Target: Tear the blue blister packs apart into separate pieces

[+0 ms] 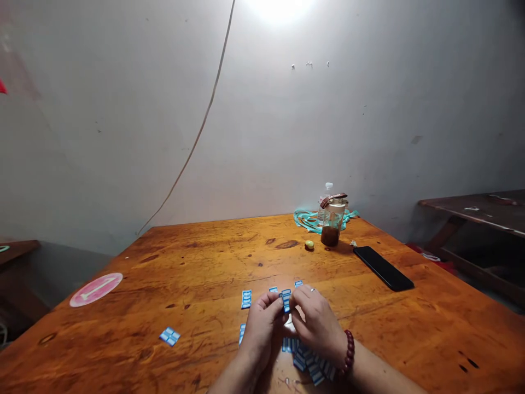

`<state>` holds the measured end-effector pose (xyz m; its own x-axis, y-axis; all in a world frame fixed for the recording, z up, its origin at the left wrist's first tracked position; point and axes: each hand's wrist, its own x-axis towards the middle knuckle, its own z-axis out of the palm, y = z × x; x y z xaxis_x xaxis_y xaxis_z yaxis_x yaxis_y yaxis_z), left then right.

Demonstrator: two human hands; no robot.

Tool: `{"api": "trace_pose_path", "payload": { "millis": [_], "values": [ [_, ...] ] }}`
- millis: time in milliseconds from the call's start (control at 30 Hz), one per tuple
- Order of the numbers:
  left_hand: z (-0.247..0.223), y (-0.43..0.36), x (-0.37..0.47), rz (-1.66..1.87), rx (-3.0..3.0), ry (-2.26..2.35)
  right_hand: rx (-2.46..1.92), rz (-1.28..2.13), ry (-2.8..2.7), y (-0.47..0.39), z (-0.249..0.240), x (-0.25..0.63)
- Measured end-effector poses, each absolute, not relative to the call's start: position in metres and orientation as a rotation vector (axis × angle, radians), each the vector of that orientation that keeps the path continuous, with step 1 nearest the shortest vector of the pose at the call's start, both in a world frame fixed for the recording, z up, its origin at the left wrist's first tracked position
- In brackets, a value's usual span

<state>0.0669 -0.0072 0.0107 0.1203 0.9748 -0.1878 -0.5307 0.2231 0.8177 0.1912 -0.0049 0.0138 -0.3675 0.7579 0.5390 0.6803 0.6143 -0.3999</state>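
My left hand (261, 324) is closed, pinching a small blue-and-white label strip (286, 301) between thumb and fingers. On the strip's right edge, the closed fingertips of my right hand (318, 323) grip it too; a dark red bead bracelet circles that wrist. Below and partly under the right hand lies a loose pile of similar label strips (315, 375). One label strip (246, 299) rests flat beyond my left hand, and another (241, 332) is partly hidden by it. Two more pieces peek out behind my fingers. A separate label piece (169, 336) lies farther left.
On the wooden table (213, 257) stand a jar of brown liquid (331, 224) and a clear bottle (328, 189) amid turquoise straps (305, 220). A small yellowish object (309, 245) and a black phone (383, 267) lie nearby. A round pink sticker (96, 289) marks the left edge.
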Motion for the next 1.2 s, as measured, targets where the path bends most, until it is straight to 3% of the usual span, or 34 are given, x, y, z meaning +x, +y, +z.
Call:
{"api": "trace_pose_path", "payload": {
  "millis": [467,667,1000,1200],
  "values": [
    [0.004,-0.003,0.065,1.109,0.8,0.859,-1.136,0.448,-2.137,-0.002,0.018,0.204],
    [0.006,-0.001,0.061,1.269,0.788,0.981,-1.154,0.661,-2.038,0.01,0.024,0.222],
    [0.011,-0.001,0.055,1.348,0.807,1.044,-1.178,0.728,-2.59,0.001,0.022,0.234],
    [0.011,-0.002,0.057,1.313,0.842,1.046,-1.251,1.079,-2.338,0.012,0.01,0.237]
  ]
}}
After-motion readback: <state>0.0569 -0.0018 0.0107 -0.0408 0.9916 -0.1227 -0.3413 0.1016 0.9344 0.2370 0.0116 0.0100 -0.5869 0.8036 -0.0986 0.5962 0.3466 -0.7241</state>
